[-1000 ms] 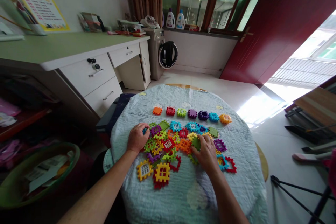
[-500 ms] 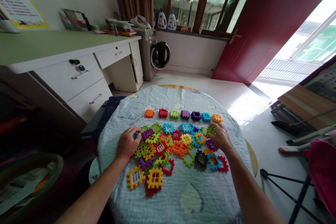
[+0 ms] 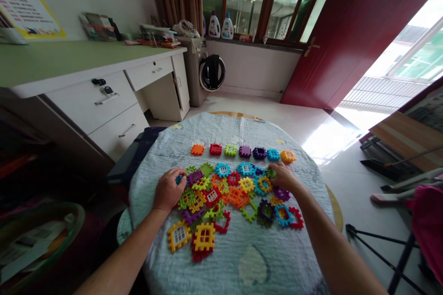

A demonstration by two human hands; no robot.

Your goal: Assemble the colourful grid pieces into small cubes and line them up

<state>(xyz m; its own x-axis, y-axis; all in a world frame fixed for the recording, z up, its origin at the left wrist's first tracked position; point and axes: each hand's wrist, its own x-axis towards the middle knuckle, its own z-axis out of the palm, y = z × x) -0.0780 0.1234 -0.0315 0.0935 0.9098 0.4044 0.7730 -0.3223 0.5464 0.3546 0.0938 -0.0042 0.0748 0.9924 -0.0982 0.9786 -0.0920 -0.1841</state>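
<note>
Head view: seven squarish, notched plastic blocks [image 3: 245, 151] are forming one row, centre frame; loose toothed pieces [image 3: 234, 195], overlapping past exact count, are lying below on one crinkled cloth [image 3: 224, 265]. Left hand [image 3: 168, 190], left of centre, is gripping one blue piece [image 3: 179, 179]; right hand [image 3: 285, 178], right of centre, is pinching one green piece [image 3: 272, 173].

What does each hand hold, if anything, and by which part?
The right hand pinches a green piece by its right edge; the left hand has a blue piece between thumb and fingers; which part is hidden.
</note>
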